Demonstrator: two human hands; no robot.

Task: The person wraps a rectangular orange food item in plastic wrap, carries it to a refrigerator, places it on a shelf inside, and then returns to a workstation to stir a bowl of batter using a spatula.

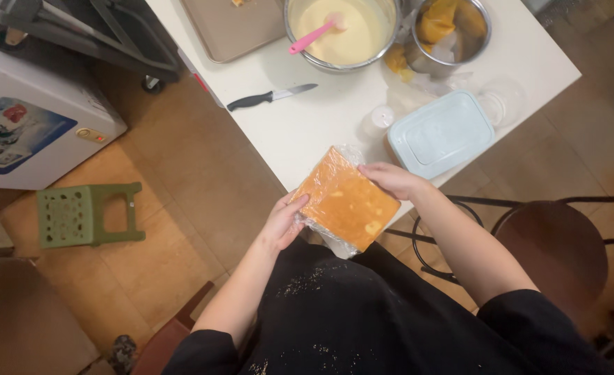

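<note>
1. The white table [307, 132] is your landmark; at its near corner you hold a wrapped cake slab [346, 199] between both hands.
2. The slab is flat, squarish and golden-orange with pale patches, covered in clear film.
3. Your left hand [282, 223] cups its near-left edge, fingers curled loosely against the film.
4. Your right hand [392, 180] rests on its far-right edge, fingers together and bent over the top.
5. A pale blue lidded box [441, 133] lies on the table just beyond your right hand.
</note>
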